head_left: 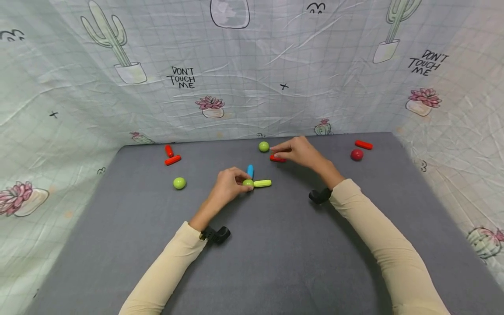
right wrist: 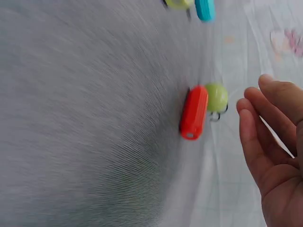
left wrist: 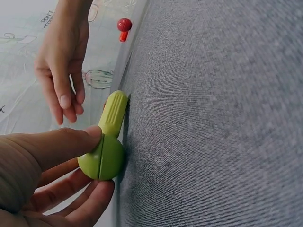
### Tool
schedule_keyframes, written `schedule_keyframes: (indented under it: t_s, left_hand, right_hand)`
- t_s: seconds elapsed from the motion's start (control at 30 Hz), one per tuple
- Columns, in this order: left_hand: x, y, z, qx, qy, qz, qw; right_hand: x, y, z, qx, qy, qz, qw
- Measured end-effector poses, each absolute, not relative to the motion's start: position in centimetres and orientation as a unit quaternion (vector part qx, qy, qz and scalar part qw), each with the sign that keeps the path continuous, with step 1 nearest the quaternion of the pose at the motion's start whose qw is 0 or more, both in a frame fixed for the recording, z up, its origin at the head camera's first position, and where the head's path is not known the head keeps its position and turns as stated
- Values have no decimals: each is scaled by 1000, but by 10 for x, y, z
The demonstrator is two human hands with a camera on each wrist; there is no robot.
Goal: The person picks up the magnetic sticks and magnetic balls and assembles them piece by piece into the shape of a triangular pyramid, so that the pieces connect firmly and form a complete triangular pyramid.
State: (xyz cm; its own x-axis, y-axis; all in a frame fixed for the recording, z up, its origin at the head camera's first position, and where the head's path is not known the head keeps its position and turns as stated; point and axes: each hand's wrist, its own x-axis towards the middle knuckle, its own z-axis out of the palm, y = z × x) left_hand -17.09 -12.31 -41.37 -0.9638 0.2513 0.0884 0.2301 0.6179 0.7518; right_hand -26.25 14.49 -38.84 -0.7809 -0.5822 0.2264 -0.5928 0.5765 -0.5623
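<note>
My left hand (head_left: 229,186) pinches a green ball (head_left: 248,183) between thumb and fingers; in the left wrist view the ball (left wrist: 111,158) has a seam and touches the end of a ribbed yellow-green stick (left wrist: 113,113). That stick (head_left: 262,183) lies to the ball's right, with a blue stick (head_left: 250,171) just behind. My right hand (head_left: 301,152) hovers by a red stick (head_left: 278,158); in the right wrist view its fingers (right wrist: 251,113) are apart from the red stick (right wrist: 194,112), holding nothing. Another green ball (head_left: 264,146) is behind that stick.
Two red sticks (head_left: 173,160) and a green ball (head_left: 179,183) lie on the left of the grey table (head_left: 267,245). At the back right are a dark red ball (head_left: 356,154) and a red stick (head_left: 363,144). A printed cloth (head_left: 252,61) hangs behind the table.
</note>
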Motion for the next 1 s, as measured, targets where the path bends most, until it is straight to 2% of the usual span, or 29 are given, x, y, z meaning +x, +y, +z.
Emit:
schedule_keyframes:
  t_s: [0.17,0.4,1.0]
  left_hand:
    - [-173,-124,-413,132,901,414,14]
    - [-171,-126,-411,131,900,416,17]
    - [-171,-126,-415,127,895,427,16]
  right_hand:
    - [-290,144,-391,293,-900,322,20]
    - [-313,142,-397,248,-911,330,-18]
    - [-328,114,-406,239,-910,336,-34]
